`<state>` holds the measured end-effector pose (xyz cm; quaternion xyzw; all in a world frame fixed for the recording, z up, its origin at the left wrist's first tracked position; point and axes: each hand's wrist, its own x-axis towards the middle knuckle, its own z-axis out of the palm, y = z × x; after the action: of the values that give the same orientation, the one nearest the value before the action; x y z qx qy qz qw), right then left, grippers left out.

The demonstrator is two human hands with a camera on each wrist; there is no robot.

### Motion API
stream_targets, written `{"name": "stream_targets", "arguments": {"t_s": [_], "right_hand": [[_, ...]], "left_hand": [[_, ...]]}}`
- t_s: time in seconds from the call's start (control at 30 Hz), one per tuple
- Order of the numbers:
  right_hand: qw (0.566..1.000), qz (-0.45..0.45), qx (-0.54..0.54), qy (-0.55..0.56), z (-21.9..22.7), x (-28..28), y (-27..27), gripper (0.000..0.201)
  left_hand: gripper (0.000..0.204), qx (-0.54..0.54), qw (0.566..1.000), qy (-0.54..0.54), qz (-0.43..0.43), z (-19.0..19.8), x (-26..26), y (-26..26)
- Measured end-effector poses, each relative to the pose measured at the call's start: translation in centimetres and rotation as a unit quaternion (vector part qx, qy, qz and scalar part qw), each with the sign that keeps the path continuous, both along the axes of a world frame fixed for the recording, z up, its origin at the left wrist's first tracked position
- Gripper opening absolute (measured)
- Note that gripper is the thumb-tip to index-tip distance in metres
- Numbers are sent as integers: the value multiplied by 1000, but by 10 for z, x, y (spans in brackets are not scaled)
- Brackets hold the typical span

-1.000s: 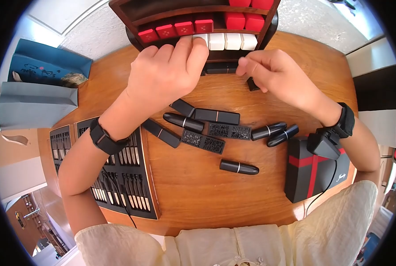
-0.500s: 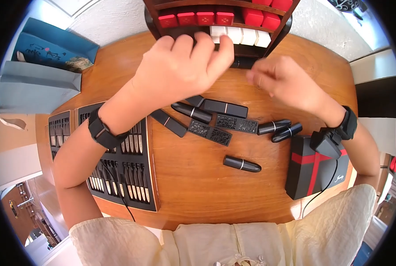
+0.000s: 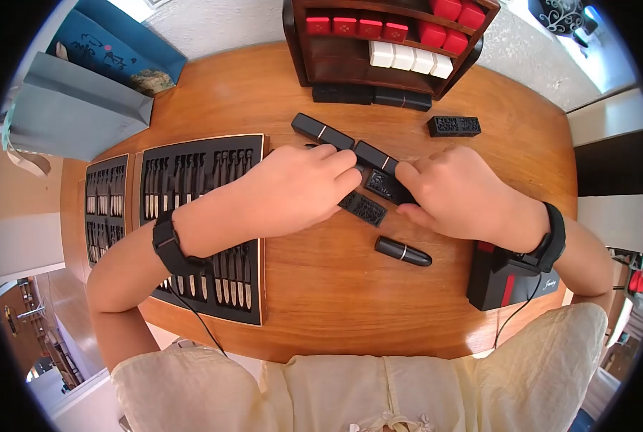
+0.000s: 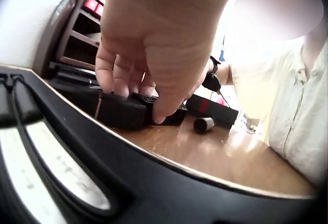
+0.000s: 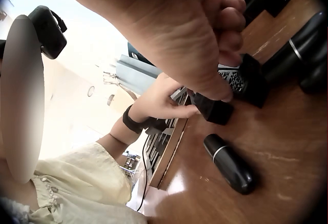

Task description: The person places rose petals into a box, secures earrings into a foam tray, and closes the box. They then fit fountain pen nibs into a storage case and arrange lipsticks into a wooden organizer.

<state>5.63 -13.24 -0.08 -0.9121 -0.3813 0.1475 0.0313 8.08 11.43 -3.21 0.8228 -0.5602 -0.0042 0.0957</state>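
Note:
Both hands work among black lipstick tubes mid-table. My left hand [image 3: 292, 191] bends over a carved rectangular lipstick tube [image 3: 368, 210], fingers on the far side and thumb [image 4: 163, 112] on the near side. A second carved tube [image 3: 386, 185] lies just behind it, its right end under my right hand [image 3: 465, 194]. In the right wrist view, thumb and fingers pinch this patterned tube [image 5: 237, 82]. Two smooth rectangular tubes [image 3: 324, 132] with thin bands lie beyond the hands. A round-ended tube [image 3: 403, 251] with a silver band lies nearer the body.
Another carved tube [image 3: 454, 127] sits at the back right. A wooden shelf [image 3: 307, 43] holds red and white boxes, with black boxes [image 3: 400, 99] at its foot. Cutlery-like pieces fill a tray [image 3: 262, 237] at left, near paper bags [image 3: 83, 108]. A ribboned black box [image 3: 483, 291] stands right.
Both hands have come down from the shelf toward the body, onto the carved tubes. The carved tube at the back right is now uncovered. The head view has shifted, moving the shelf rightward.

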Motion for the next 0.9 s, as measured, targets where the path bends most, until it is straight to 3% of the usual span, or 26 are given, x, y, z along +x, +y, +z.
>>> {"name": "stream_targets", "arguments": {"t_s": [0.2,0.3,0.5,0.67,0.9], "right_hand": [[983,28,177,-46,2,-4,0,16],[981,30,188,-46,6,-2,1,16],[977,24,205,-49,3,-1,3,17],[977,13,212,-36,2,1,3,19],[972,29,231,-36,0,7,-2,11]], "left_hand": [[37,-128,979,147,66,31,-17,8],[42,-194,969,146,50,46,-28,5],[45,-223,965,133,32,70,-40,-1],[42,-308,947,90,-7,66,-40,-6],[41,-316,946,69,-27,68,-36,-5]]}}
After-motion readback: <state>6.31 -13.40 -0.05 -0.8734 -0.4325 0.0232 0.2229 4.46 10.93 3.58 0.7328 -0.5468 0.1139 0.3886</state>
